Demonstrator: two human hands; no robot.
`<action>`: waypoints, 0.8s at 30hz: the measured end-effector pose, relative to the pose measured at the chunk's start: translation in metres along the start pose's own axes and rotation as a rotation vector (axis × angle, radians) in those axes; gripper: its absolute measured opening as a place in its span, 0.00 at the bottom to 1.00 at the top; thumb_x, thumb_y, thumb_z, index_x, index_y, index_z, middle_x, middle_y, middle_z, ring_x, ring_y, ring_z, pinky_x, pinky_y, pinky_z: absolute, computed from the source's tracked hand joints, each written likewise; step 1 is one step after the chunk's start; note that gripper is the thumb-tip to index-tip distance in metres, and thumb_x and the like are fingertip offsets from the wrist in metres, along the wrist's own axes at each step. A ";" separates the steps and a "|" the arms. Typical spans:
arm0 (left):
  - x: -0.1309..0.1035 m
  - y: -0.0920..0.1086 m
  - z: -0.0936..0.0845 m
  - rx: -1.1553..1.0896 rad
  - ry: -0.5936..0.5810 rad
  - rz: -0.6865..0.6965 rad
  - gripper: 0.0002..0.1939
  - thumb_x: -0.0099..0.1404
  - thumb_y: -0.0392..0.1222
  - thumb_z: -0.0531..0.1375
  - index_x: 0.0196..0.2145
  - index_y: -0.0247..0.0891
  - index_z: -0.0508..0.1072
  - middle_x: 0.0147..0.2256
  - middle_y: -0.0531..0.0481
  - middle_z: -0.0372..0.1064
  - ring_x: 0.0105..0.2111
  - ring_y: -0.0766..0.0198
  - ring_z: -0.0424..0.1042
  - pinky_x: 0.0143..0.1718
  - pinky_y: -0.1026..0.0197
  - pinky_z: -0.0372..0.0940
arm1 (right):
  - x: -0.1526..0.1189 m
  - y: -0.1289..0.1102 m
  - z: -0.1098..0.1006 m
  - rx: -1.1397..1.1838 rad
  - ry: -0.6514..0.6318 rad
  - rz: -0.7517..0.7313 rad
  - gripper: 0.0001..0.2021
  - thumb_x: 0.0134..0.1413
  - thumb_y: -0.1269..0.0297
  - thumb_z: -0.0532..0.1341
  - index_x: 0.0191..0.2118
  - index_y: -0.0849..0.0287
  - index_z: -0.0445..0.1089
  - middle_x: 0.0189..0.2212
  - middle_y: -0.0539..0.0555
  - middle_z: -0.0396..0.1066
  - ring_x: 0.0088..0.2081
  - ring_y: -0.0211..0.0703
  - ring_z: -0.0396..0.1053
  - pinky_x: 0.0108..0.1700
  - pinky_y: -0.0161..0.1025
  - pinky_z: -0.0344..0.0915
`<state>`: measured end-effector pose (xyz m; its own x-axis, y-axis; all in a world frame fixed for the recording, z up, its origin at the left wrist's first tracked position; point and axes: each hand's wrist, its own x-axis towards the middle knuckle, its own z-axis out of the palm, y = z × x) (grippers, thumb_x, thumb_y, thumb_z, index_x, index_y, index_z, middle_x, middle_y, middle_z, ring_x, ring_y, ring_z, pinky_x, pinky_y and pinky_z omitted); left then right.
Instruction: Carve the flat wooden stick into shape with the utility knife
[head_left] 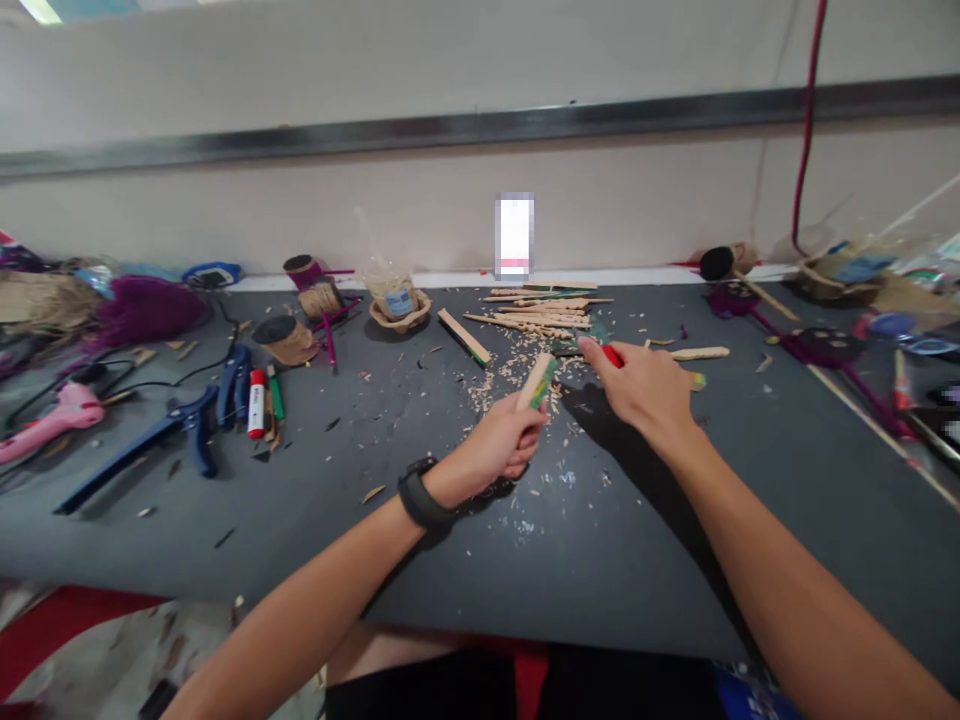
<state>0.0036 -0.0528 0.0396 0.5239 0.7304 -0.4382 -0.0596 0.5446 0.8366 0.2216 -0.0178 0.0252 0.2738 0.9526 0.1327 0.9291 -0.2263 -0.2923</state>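
Note:
My left hand (510,436), with a dark band at the wrist, is closed around a short strip of bamboo (535,380) that shows a pale face and a green side. It points up and away from me. My right hand (646,385) grips a red-handled knife (613,356); a dark, thin blade seems to reach left from it, partly blurred. Strip and knife are apart. Small pale shavings (517,372) lie scattered on the table beyond my left hand. Several carved sticks (544,318) are piled behind them, and another bamboo strip (465,337) lies to their left.
A phone (514,235) leans on the wall. To the left are a cup in a bowl (400,312), a red-and-white marker (256,404), blue cutters (169,430) and a pink glue gun (52,420). Purple-wrapped pieces (825,348) lie on the right of the grey table (480,570).

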 end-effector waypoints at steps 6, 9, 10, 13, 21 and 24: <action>0.016 0.002 -0.023 -0.218 -0.057 0.002 0.09 0.73 0.44 0.49 0.37 0.40 0.66 0.21 0.59 0.53 0.14 0.72 0.48 0.12 0.70 0.43 | -0.010 -0.005 0.003 0.122 -0.022 -0.045 0.38 0.66 0.25 0.42 0.27 0.53 0.70 0.27 0.60 0.74 0.32 0.54 0.69 0.33 0.43 0.51; 0.018 -0.003 -0.024 -0.223 -0.061 -0.008 0.11 0.73 0.45 0.48 0.39 0.38 0.67 0.22 0.58 0.55 0.15 0.71 0.51 0.13 0.71 0.46 | -0.014 -0.008 0.008 0.169 -0.043 -0.152 0.37 0.67 0.26 0.43 0.25 0.52 0.65 0.26 0.57 0.73 0.31 0.49 0.66 0.33 0.42 0.50; 0.019 -0.004 -0.024 -0.218 -0.051 -0.006 0.11 0.74 0.45 0.49 0.40 0.38 0.67 0.23 0.58 0.56 0.15 0.72 0.52 0.13 0.71 0.47 | -0.016 -0.009 0.010 0.177 -0.061 -0.183 0.37 0.67 0.26 0.44 0.24 0.53 0.65 0.26 0.56 0.72 0.31 0.49 0.65 0.33 0.41 0.50; 0.021 -0.006 -0.024 -0.196 -0.030 0.018 0.08 0.75 0.46 0.53 0.41 0.40 0.66 0.25 0.58 0.59 0.15 0.73 0.54 0.13 0.71 0.49 | -0.019 -0.013 0.015 0.190 -0.140 -0.221 0.36 0.67 0.26 0.45 0.24 0.53 0.64 0.26 0.55 0.71 0.30 0.47 0.63 0.33 0.41 0.50; 0.028 -0.006 -0.031 -0.159 -0.018 0.048 0.15 0.75 0.52 0.57 0.35 0.43 0.59 0.21 0.62 0.55 0.13 0.73 0.50 0.13 0.71 0.45 | -0.022 -0.019 0.023 0.203 -0.243 -0.275 0.36 0.67 0.26 0.46 0.24 0.53 0.64 0.25 0.54 0.69 0.29 0.46 0.63 0.33 0.41 0.51; 0.031 -0.007 -0.034 -0.132 -0.086 -0.058 0.20 0.75 0.57 0.52 0.30 0.42 0.58 0.16 0.61 0.47 0.12 0.74 0.44 0.12 0.69 0.40 | -0.023 -0.021 0.024 0.190 -0.251 -0.286 0.36 0.67 0.26 0.45 0.24 0.53 0.65 0.25 0.54 0.70 0.30 0.46 0.64 0.33 0.41 0.51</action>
<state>-0.0088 -0.0201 0.0086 0.6003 0.6609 -0.4503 -0.1346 0.6385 0.7577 0.1897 -0.0301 0.0053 -0.0791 0.9968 0.0057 0.8904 0.0733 -0.4493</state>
